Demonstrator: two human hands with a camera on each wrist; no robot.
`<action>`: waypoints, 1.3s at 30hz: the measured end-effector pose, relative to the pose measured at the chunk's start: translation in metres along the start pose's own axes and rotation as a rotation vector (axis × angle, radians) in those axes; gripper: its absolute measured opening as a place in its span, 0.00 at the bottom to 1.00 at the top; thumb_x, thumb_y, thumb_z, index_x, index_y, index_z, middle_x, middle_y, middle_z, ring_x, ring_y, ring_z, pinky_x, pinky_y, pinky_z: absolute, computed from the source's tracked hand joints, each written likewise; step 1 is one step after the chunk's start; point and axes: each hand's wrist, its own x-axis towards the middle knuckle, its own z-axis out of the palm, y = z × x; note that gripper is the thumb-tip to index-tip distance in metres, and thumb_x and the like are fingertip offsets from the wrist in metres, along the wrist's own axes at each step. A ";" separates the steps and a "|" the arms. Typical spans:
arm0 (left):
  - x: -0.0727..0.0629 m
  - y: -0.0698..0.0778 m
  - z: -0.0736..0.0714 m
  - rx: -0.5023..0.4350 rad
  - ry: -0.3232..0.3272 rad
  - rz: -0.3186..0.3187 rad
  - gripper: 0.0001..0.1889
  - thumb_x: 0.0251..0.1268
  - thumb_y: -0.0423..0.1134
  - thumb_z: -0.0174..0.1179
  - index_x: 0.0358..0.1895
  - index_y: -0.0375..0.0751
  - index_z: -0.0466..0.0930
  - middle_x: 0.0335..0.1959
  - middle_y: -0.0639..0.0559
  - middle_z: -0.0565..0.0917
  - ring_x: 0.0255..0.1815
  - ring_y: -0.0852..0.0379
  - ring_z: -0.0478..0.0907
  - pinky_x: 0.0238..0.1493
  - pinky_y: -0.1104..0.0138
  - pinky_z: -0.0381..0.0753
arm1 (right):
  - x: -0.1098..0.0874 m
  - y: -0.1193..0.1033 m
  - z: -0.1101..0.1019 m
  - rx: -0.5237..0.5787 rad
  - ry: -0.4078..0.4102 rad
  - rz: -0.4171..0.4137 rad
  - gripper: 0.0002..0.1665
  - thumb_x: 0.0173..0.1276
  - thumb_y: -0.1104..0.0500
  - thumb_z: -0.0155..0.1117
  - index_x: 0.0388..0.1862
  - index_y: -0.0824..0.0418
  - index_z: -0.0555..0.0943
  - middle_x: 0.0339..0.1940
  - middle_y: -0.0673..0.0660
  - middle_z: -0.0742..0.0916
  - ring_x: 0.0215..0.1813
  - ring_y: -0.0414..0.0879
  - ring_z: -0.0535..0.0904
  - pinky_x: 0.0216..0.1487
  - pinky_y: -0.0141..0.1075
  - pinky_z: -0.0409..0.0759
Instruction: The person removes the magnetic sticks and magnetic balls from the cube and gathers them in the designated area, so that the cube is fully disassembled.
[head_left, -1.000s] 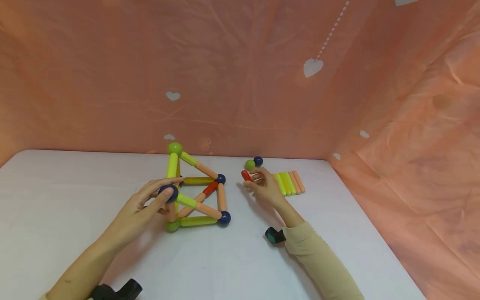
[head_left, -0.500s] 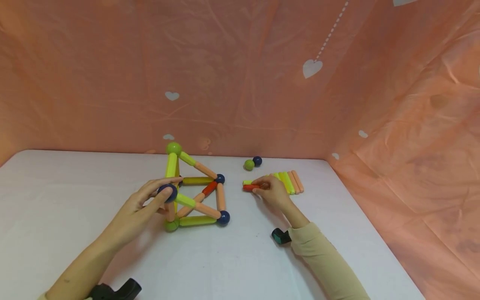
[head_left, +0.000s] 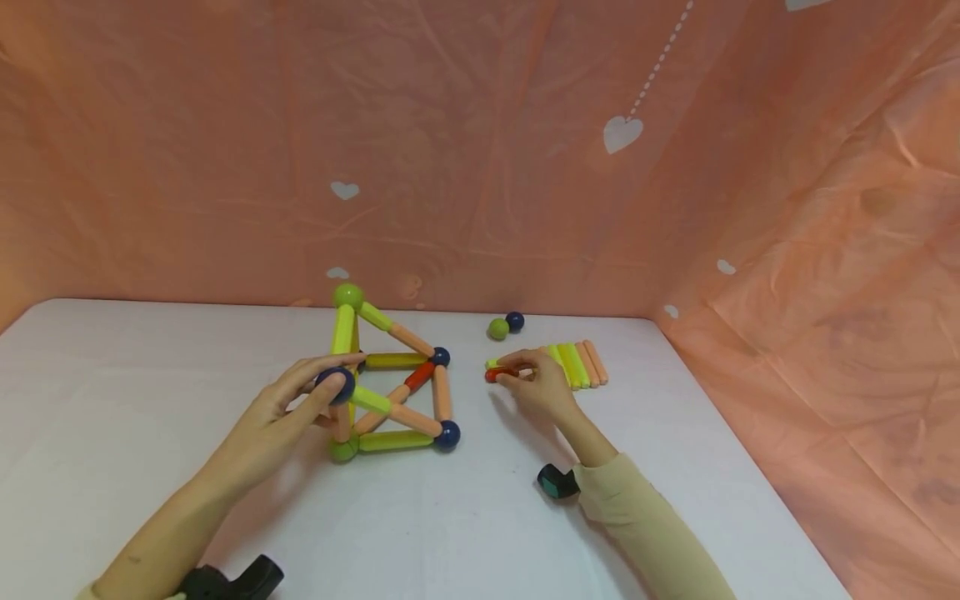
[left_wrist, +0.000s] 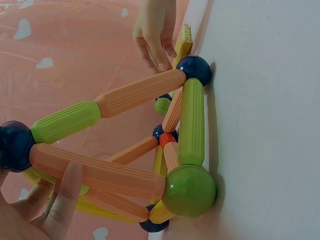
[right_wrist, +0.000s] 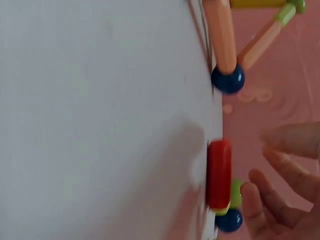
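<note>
My left hand (head_left: 273,417) grips a magnetic ball-and-rod frame at its near upper corner, thumb and fingers about a dark blue ball (head_left: 343,386). In the left wrist view the thumb lies along an orange rod (left_wrist: 100,170) that runs to a green ball (left_wrist: 190,191). The frame's yellow-green lower rod (head_left: 397,441) rests on the table. My right hand (head_left: 546,387) is over the loose pieces. The right wrist view shows its fingers apart from a short red rod (right_wrist: 220,175), which lies on the table. A yellow-green piece (head_left: 492,363) lies just behind that rod.
Beside the right hand lies a row of loose yellow-green and orange rods (head_left: 577,365). A loose green ball (head_left: 498,329) and a dark blue ball (head_left: 514,322) sit behind. An orange cloth (head_left: 480,167) hangs along the white table's (head_left: 480,517) back and right side.
My right hand has lowered the red rod from above the table, laid it by the yellow-green piece and let go. The left hand and the frame have stayed in place.
</note>
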 end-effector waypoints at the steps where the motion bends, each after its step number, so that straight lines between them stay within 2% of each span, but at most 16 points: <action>1: 0.000 0.000 0.000 0.000 0.001 0.001 0.19 0.78 0.46 0.43 0.66 0.51 0.70 0.56 0.46 0.73 0.41 0.59 0.78 0.43 0.69 0.81 | -0.002 -0.003 0.001 0.028 -0.028 -0.034 0.13 0.63 0.60 0.67 0.46 0.64 0.84 0.46 0.59 0.85 0.47 0.50 0.79 0.49 0.38 0.79; 4: 0.000 0.000 -0.001 -0.006 -0.002 0.011 0.19 0.78 0.45 0.43 0.66 0.51 0.70 0.55 0.46 0.73 0.41 0.59 0.78 0.43 0.68 0.81 | -0.009 -0.010 0.005 0.121 -0.160 -0.129 0.16 0.65 0.61 0.65 0.50 0.68 0.81 0.48 0.64 0.85 0.47 0.51 0.80 0.47 0.34 0.79; 8: 0.001 -0.001 -0.002 -0.010 -0.002 0.024 0.19 0.78 0.44 0.43 0.66 0.49 0.70 0.53 0.47 0.73 0.39 0.58 0.78 0.42 0.68 0.82 | -0.016 -0.017 0.014 0.204 -0.373 -0.172 0.21 0.65 0.60 0.66 0.56 0.66 0.78 0.52 0.64 0.83 0.50 0.48 0.80 0.48 0.32 0.79; 11: 0.002 -0.001 -0.002 -0.005 0.004 0.026 0.19 0.78 0.44 0.43 0.66 0.47 0.70 0.53 0.47 0.73 0.39 0.58 0.78 0.42 0.68 0.82 | -0.019 -0.018 0.022 0.220 -0.452 -0.192 0.22 0.63 0.60 0.68 0.56 0.64 0.79 0.52 0.61 0.83 0.50 0.47 0.81 0.49 0.32 0.79; 14: 0.001 -0.002 -0.002 0.000 0.015 0.023 0.19 0.78 0.44 0.44 0.66 0.46 0.71 0.54 0.47 0.73 0.39 0.59 0.78 0.42 0.68 0.82 | -0.021 -0.018 0.029 0.231 -0.466 -0.210 0.22 0.62 0.62 0.69 0.55 0.64 0.80 0.51 0.61 0.84 0.48 0.47 0.81 0.48 0.32 0.80; 20: 0.001 -0.004 -0.002 -0.016 0.033 0.032 0.18 0.77 0.42 0.45 0.64 0.45 0.72 0.55 0.48 0.74 0.41 0.61 0.75 0.39 0.68 0.81 | -0.026 -0.018 0.037 0.184 -0.441 -0.227 0.21 0.59 0.62 0.72 0.52 0.62 0.82 0.49 0.58 0.85 0.50 0.48 0.81 0.48 0.29 0.79; 26: -0.006 0.000 0.001 0.052 0.049 0.025 0.17 0.76 0.44 0.48 0.63 0.52 0.74 0.55 0.56 0.74 0.43 0.61 0.74 0.40 0.69 0.82 | -0.026 -0.021 0.035 0.171 -0.466 -0.233 0.21 0.61 0.63 0.69 0.54 0.62 0.81 0.51 0.58 0.85 0.50 0.48 0.81 0.50 0.27 0.78; 30: -0.011 0.006 0.006 0.099 0.048 -0.005 0.17 0.75 0.47 0.49 0.62 0.57 0.74 0.55 0.55 0.73 0.43 0.60 0.76 0.41 0.69 0.82 | -0.019 -0.019 0.034 0.154 -0.493 -0.219 0.20 0.64 0.62 0.67 0.56 0.61 0.80 0.51 0.58 0.85 0.49 0.45 0.81 0.51 0.29 0.78; 36: -0.015 0.014 0.013 0.187 0.064 -0.030 0.18 0.72 0.49 0.52 0.63 0.64 0.73 0.53 0.56 0.74 0.47 0.57 0.77 0.43 0.62 0.78 | -0.009 -0.015 0.033 0.140 -0.505 -0.193 0.20 0.66 0.61 0.63 0.58 0.59 0.80 0.52 0.57 0.84 0.47 0.42 0.80 0.49 0.31 0.78; 39: -0.018 0.017 0.016 0.178 0.057 -0.035 0.19 0.71 0.49 0.54 0.63 0.67 0.71 0.54 0.54 0.74 0.50 0.54 0.77 0.45 0.58 0.79 | -0.005 -0.014 0.033 0.139 -0.487 -0.174 0.20 0.67 0.62 0.61 0.58 0.58 0.80 0.52 0.56 0.84 0.47 0.43 0.79 0.48 0.32 0.78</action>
